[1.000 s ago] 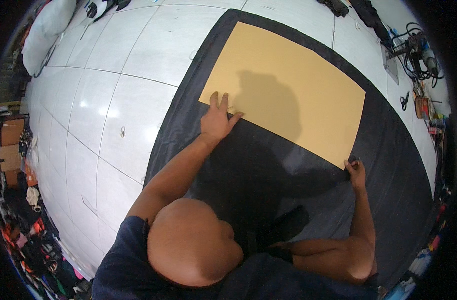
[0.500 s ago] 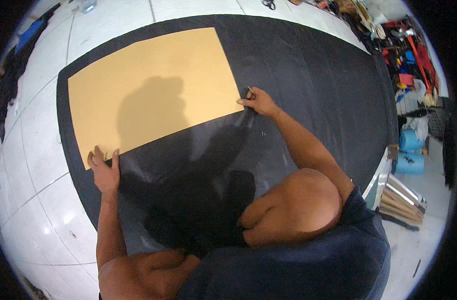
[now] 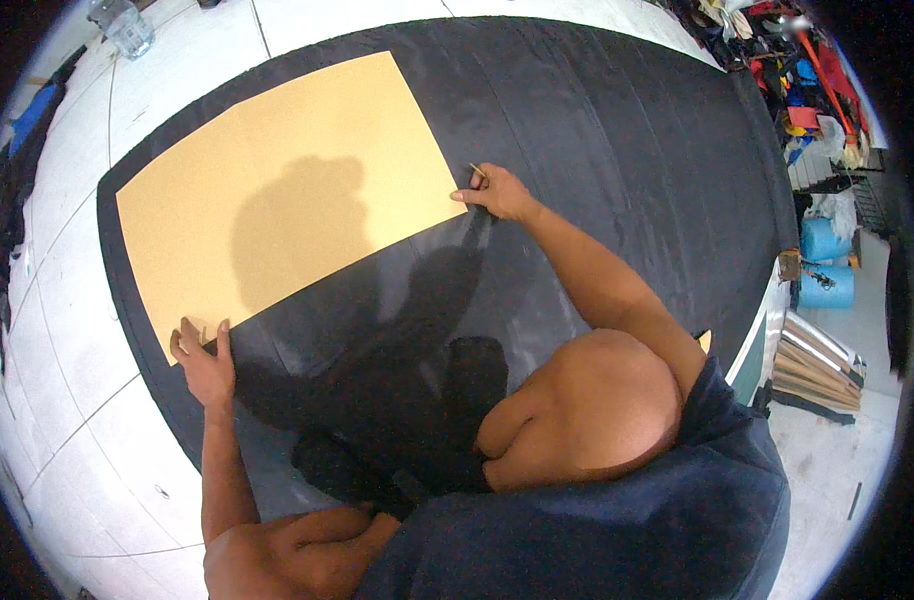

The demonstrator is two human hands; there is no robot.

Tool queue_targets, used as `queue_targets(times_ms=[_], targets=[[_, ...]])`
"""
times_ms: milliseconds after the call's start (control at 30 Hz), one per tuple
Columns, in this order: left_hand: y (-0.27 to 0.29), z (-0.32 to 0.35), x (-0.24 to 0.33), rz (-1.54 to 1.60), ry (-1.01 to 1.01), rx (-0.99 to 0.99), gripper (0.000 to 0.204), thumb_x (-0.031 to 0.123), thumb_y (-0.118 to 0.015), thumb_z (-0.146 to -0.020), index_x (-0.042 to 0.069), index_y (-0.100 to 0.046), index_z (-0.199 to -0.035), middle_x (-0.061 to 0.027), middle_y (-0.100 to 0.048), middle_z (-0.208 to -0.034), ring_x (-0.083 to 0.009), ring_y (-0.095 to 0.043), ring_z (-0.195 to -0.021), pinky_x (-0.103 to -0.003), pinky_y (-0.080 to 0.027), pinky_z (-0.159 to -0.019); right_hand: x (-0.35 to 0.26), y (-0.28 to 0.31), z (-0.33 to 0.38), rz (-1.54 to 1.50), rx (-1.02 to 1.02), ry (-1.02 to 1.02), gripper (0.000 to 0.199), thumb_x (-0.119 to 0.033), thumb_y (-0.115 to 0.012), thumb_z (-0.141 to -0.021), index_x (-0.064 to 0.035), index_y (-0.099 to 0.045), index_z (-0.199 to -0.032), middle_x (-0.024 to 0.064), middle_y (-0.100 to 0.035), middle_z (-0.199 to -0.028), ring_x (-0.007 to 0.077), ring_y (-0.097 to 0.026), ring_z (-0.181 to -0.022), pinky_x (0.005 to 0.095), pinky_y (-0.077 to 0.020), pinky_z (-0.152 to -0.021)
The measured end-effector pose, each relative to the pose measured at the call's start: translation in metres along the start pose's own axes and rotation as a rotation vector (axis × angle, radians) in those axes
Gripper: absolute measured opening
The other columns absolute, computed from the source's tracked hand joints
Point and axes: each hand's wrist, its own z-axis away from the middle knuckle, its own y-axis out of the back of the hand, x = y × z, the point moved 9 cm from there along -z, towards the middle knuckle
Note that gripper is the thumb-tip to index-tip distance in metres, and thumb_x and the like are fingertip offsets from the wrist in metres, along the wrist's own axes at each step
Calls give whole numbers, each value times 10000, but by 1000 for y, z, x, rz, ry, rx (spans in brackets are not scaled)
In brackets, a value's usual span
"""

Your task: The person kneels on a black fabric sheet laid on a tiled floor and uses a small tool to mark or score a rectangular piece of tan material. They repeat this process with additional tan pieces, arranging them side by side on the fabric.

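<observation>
A large tan rectangular sheet [image 3: 217, 150] lies flat on a wide spread of black material [image 3: 597, 140]. At the sheet's near left corner rests my left hand [image 3: 207, 370], fingers apart, fingertips on the sheet and thumb by its near edge. My right hand [image 3: 501, 194] is at the near right corner, its thumb touching the sheet's right edge. Between its curled fingers is a thin yellowish stick [image 3: 478, 171], too small to tell its kind. The shadow of my head and arms falls across the sheet and the black material.
White floor tiles [image 3: 67, 400] surround the black material. A clear plastic bottle [image 3: 127, 32] stands at the far left. Mixed clutter [image 3: 807, 90] lines the far right, with blue rolls [image 3: 827, 287] and a stack of long tan pieces [image 3: 817, 375] nearer. My bent knees flank the near side.
The view has shifted a little, bringing the bottle further into the picture. Both hands keep their places at the sheet's corners, and the sheet looks unmoved on the black material.
</observation>
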Motion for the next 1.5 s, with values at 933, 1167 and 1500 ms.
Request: queue_targets(times_ms=[933,1167,1500], targets=[[15,-17,11,-62,57,-229,818,563,-737,-834,137,-434,-1463,-191,-371,-1475,-392,-652,-1123,-504,-575,-870,-90,38,-24,241,-5,266,355,-356,-586,-1009,-8,-588,-940,71,-561,-796,190,-533,-753,352,-457,-732],[17,-22,12,-9,73,-248,882,519,-785,-798,69,-412,-1459,-195,-430,-1416,-378,-685,-1065,-454,-592,-839,-331,-36,22,513,-235,883,465,-381,-412,-1080,26,-638,-1059,201,-669,-944,382,-651,-905,476,-500,-858],[26,-34,12,25,16,-175,940,472,-862,-684,-38,-465,-1367,-156,-545,-1190,-319,-624,-1013,-408,-578,-859,-467,-252,41,-220,-539,791,369,-337,-569,-1020,-9,-692,-1136,171,-726,-1015,295,-709,-929,399,-538,-867]])
